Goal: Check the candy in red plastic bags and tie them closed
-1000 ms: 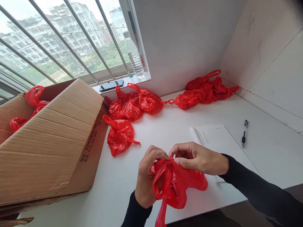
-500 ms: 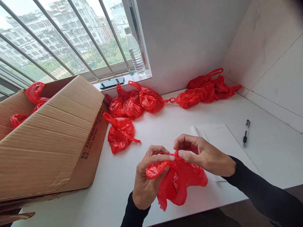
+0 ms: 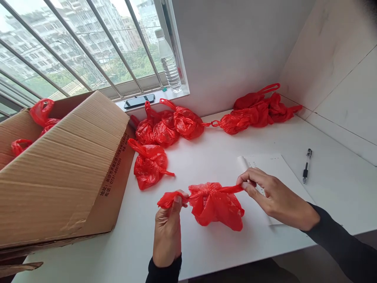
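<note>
A red plastic bag (image 3: 216, 204) is stretched between my two hands at the front of the white table (image 3: 141, 236). My left hand (image 3: 169, 224) is closed around one of its handles, with thumb on top. On the other side, my right hand (image 3: 265, 190) pinches the opposite handle between thumb and fingers. The handles are pulled apart sideways and the bag's top is gathered at the middle. What is inside the bag is hidden, though a small printed mark shows through. Another tied red bag (image 3: 150, 165) lies beyond my left hand.
An open cardboard box (image 3: 67, 169) with red bags (image 3: 43, 112) in it stands at left. More red bags (image 3: 188, 122) line the wall, others (image 3: 256, 110) in the corner. An open notebook (image 3: 271, 169) and a pen (image 3: 306, 167) lie right. The sill holds a phone (image 3: 139, 101) and water bottle (image 3: 171, 67).
My hands were close together at the bag's gathered top. They have moved apart, left hand leftward and right hand rightward, drawing the two handles out taut.
</note>
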Demonstrator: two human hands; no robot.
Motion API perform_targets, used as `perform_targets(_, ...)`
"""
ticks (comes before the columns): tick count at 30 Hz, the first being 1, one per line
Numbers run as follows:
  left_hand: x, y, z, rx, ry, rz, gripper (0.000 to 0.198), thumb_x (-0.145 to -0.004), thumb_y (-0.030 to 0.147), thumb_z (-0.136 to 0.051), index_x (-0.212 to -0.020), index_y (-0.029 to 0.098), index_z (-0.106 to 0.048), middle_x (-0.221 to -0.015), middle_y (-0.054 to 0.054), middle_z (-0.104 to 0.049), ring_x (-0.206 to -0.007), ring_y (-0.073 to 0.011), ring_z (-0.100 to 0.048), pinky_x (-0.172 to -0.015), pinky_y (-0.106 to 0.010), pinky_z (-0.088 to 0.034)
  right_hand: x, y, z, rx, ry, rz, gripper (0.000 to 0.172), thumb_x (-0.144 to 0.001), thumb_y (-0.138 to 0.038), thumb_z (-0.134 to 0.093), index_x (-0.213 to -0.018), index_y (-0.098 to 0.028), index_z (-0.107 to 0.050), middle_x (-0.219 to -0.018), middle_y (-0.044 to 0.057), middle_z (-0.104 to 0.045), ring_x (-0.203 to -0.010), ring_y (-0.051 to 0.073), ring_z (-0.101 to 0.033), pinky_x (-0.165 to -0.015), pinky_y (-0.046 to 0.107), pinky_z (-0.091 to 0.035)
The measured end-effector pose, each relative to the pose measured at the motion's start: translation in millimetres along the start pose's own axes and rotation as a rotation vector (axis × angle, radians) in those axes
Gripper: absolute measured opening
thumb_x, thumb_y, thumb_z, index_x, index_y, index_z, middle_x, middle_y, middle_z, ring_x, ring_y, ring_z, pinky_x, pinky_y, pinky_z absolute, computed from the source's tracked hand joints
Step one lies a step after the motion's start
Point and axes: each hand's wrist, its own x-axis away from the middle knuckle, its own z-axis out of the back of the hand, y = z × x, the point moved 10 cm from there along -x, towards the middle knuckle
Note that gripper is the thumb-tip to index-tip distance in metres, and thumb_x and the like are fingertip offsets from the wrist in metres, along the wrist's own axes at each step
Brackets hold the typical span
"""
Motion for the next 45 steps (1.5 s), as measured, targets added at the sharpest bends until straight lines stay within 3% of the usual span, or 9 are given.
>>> perform_targets(8,6.3,-9.1,-14.0,0.058,-0.012,0.158,0.033,-0.094,0.052,-0.066,-0.093,0.019,-0.072,-0.052,0.003,-0.054,-0.052,-0.0113,-0.045,-0.056,-0.024,-0.041,2.6,-5.7,-14.0,-0.377,-0.044,-0.005,0.020,-0.106,-0.044,-0.047,-0.102,-0.027,-0.058,-0.092,0.001,-0.059,-0.086,0.020,-0.056,-0.081,0.036,-0.047)
perform_targets(14,-11.0,-6.4,1.6,0.113,0.120,0.136,0.038,-0.082,0.053,-0.078,-0.077,0.020,-0.061,-0.056,0.007,-0.042,-0.054,-0.0082,-0.040,-0.055,-0.018,-0.040,9.0,-1.9,-29.2,-0.254,-0.140,-0.050,0.026,-0.105,-0.046,-0.046,-0.098,-0.026,-0.061,-0.085,0.001,-0.061,-0.078,0.021,-0.053,-0.070,0.036,-0.041)
perform_targets(18,-7.2,-9.8,4.6,0.058,0.165,0.125,0.035,-0.090,0.056,-0.068,-0.088,0.022,-0.062,-0.062,0.006,-0.046,-0.059,-0.0091,-0.042,-0.058,-0.017,-0.042,13.8,-1.2,-47.4,-0.323,-0.192,-0.055,0.026,-0.107,-0.047,-0.044,-0.100,-0.027,-0.059,-0.096,0.002,-0.063,-0.088,0.022,-0.058,-0.076,0.036,-0.045)
perform_targets(24,19.6,-31.2,-18.3,-0.142,0.018,0.251,0.049,-0.090,0.056,-0.068,-0.124,0.021,-0.062,-0.067,0.003,-0.057,-0.052,-0.0130,-0.049,-0.044,-0.023,-0.037,24.7,-1.3,-79.6,-0.295,-0.236,-0.033,0.029,-0.104,-0.048,-0.052,-0.129,-0.032,-0.053,-0.128,0.003,-0.062,-0.109,0.024,-0.061,-0.092,0.038,-0.049)
perform_targets(27,14.6,-31.9,-34.8,-0.245,-0.107,0.202,0.044,-0.087,0.052,-0.073,-0.115,0.019,-0.065,-0.082,-0.004,-0.070,-0.068,-0.0193,-0.064,-0.062,-0.031,-0.053,21.8,-5.7,-92.0,-0.317,-0.265,-0.009,0.033,-0.105,-0.045,-0.052,-0.135,-0.031,-0.054,-0.133,0.004,-0.061,-0.111,0.024,-0.063,-0.099,0.040,-0.050)
perform_targets(32,-25.8,1.1,-30.4,-0.375,-0.098,0.045,0.029,-0.089,0.044,-0.068,-0.102,0.018,-0.066,-0.092,-0.007,-0.074,-0.087,-0.0246,-0.069,-0.080,-0.037,-0.055,9.7,-7.2,-87.3,-0.364,-0.227,-0.020,0.047,-0.105,-0.049,-0.051,-0.150,-0.038,-0.044,-0.151,0.003,-0.050,-0.131,0.025,-0.055,-0.101,0.040,-0.051)
perform_targets(39,-128.9,76.3,-7.1,-0.748,0.085,-0.292,0.018,-0.089,0.024,-0.068,-0.106,0.017,-0.067,-0.100,-0.004,-0.071,-0.097,-0.0232,-0.067,-0.094,-0.043,-0.051,14.8,16.7,-88.5,-0.311,-0.233,-0.214,0.056,-0.104,-0.059,-0.047,-0.156,-0.043,-0.035,-0.156,0.005,-0.044,-0.135,0.029,-0.052,-0.096,0.044,-0.053)
perform_targets(42,-159.3,79.9,-3.6,-0.961,0.173,-0.421,0.028,-0.093,0.030,-0.070,-0.117,0.017,-0.067,-0.125,-0.009,-0.066,-0.116,-0.0284,-0.062,-0.102,-0.054,-0.048,17.4,23.0,-93.6,-0.306,-0.251,-0.247,0.055,-0.104,-0.058,-0.045,-0.156,-0.041,-0.036,-0.155,0.006,-0.044,-0.134,0.030,-0.053,-0.091,0.043,-0.055)
perform_targets(45,-170.5,63.3,-8.4,-1.114,0.187,-0.536,0.037,-0.095,0.032,-0.067,-0.130,0.019,-0.063,-0.145,-0.011,-0.055,-0.132,-0.0345,-0.052,-0.108,-0.059,-0.043,15.4,26.5,-97.7,-0.297,-0.259,-0.251,0.053,-0.105,-0.057,-0.044,-0.154,-0.039,-0.039,-0.153,0.007,-0.046,-0.132,0.030,-0.053,-0.088,0.041,-0.055)
